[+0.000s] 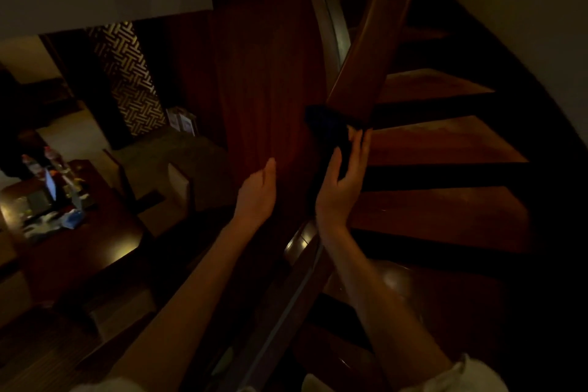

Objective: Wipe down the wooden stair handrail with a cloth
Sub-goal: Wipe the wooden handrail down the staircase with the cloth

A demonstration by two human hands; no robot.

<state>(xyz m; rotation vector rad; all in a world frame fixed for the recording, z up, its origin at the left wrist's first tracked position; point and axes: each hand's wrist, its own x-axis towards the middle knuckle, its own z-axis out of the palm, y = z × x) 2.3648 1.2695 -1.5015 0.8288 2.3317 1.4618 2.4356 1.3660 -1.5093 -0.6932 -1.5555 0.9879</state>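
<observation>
mid-wipe, frame centre: right hand point(342, 183) grips dark cloth point(323, 127) on wooden handrail point(366, 57); upper rail likely remains; left hand point(257, 191) loose, empty.

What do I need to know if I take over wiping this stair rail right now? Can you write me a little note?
Left hand: open, holding nothing, to the left of the handrail.
Right hand: holds the dark cloth between thumb and fingers, up against the handrail.
Done: wiping looks under way, but the light is too dim to tell which stretches are clean.
Left: probably the rail curving up above the cloth. Redo the lower part by your arms if unsure.
</observation>
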